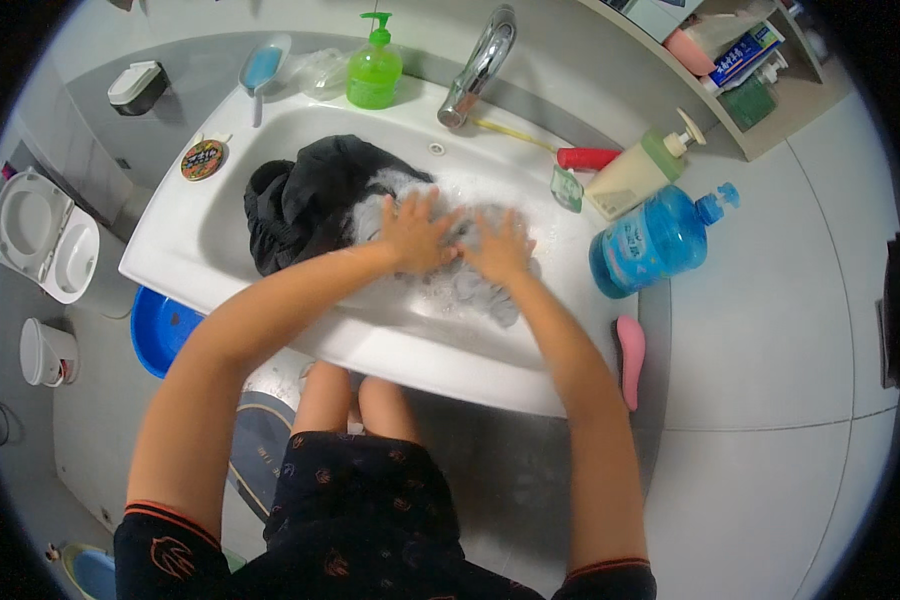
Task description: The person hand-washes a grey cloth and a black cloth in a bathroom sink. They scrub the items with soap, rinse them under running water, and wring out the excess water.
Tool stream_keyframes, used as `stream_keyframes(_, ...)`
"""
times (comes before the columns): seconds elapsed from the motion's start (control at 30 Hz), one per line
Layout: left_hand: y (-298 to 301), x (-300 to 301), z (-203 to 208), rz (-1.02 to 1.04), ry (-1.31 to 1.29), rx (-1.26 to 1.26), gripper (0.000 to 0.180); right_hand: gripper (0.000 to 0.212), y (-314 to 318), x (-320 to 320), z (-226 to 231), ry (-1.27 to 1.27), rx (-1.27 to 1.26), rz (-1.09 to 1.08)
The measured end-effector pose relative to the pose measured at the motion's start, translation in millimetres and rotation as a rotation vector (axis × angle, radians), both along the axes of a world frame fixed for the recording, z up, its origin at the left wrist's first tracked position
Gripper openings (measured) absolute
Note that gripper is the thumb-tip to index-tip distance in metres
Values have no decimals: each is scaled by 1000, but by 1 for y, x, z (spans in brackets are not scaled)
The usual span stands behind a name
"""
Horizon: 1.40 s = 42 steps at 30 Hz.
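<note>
Both my hands are down in the white sink (220, 235), pressing on a wet grey cloth (485, 290) covered in suds. My left hand (415, 235) lies with its fingers spread over the cloth's upper left part. Beside it, my right hand (500, 245) rests flat on the same cloth, fingers apart and pointing toward the tap. A bunched black garment (315, 195) fills the left side of the basin, touching the sudsy cloth. What kind of garment the grey cloth is cannot be made out.
Behind the basin stand a chrome tap (480, 65) and a green pump bottle (374, 70). To the right are a blue bottle (650, 240), a cream pump bottle (635, 175), a red tube (587, 158) and a pink hairbrush (630, 360). A round tin (202, 160) sits on the left rim.
</note>
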<state>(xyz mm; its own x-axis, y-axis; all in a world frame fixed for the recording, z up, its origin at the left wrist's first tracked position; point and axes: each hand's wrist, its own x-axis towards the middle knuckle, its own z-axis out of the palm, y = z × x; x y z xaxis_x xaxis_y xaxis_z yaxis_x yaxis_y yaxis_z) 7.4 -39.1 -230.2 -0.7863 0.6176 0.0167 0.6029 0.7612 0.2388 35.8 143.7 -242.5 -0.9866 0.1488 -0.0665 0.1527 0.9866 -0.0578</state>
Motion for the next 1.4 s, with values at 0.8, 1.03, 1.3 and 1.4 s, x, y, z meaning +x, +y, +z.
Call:
stream_keyframes(0.8, 3, -40, 88, -26, -468, 1007, 43, 67, 16, -4, 145, 496, -1519, 152)
stream_keyframes(1.03, 21, -8, 177, -65, -607, 1337, 41, 58, -22, 22, 165, 554, -961, 375)
stream_keyframes(1.3, -11, -15, 98, -16, 80, 283, 42, 58, 28, 12, 107, 133, -411, 143)
stream_keyframes(1.4, -27, -24, 33, -30, 163, 109, 54, 68, 46, -2, 22, 147, -351, 349)
